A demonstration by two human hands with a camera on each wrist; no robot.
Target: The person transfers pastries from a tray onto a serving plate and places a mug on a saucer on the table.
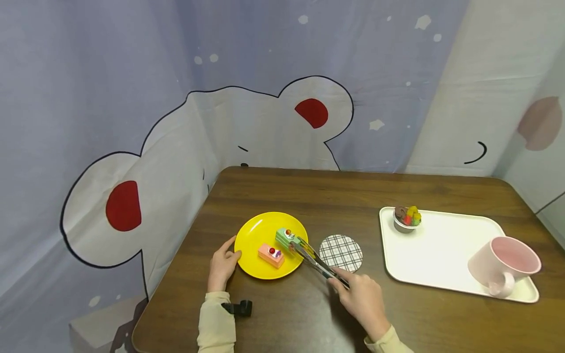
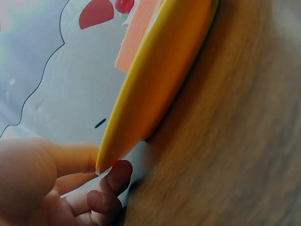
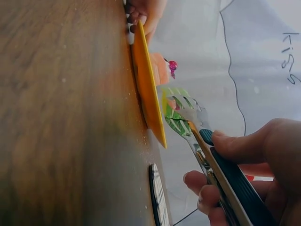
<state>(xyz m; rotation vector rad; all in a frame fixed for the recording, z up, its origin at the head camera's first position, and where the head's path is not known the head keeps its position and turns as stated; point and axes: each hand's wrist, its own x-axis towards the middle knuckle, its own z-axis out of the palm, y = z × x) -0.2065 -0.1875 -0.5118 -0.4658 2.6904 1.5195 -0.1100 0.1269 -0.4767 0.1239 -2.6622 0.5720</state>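
A yellow plate [image 1: 251, 230] lies on the table's left half, its rim pinched between thumb and fingers of my left hand [image 1: 222, 264]. On the plate sits a pink toy cake slice [image 1: 270, 255] topped with a red berry. My right hand [image 1: 363, 297] grips a pair of tongs [image 1: 319, 264] with dark handles. The tongs' metal tips are around a green toy cake slice [image 1: 284, 237] over the plate's right part. In the right wrist view, the tongs [image 3: 214, 165] reach the plate's edge; whether the green slice touches the plate, I cannot tell.
A round checkered coaster [image 1: 341, 252] lies just right of the plate. Farther right is a white tray [image 1: 441, 245] bearing a small dessert cup [image 1: 406, 219] at its back left and a tilted pink mug [image 1: 503, 264] at its right end. A printed curtain [image 1: 265, 127] hangs behind the table.
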